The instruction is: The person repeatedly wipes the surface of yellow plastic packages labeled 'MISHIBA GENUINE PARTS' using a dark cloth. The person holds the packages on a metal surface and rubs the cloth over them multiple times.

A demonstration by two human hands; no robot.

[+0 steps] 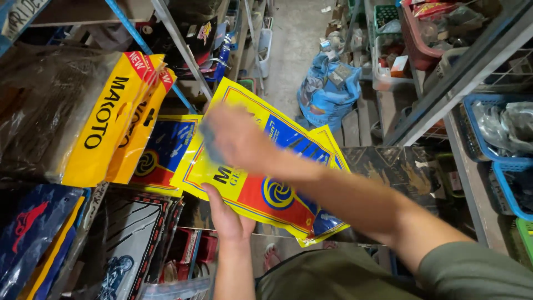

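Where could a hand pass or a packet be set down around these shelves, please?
The bare concrete aisle floor, between the left shelving and the blue sack, is the one open patch. Elsewhere it is crowded: hanging packets fill the left, baskets fill the right rack, and the left hand and right hand hold yellow packets.

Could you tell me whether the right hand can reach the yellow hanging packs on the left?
Probably yes: the right hand, blurred, sits over the yellow packet, and nothing stands between it and the yellow hanging packs.

left hand point(227, 214) grips yellow packet point(261, 183) from below | right hand point(233, 136) blurred above it
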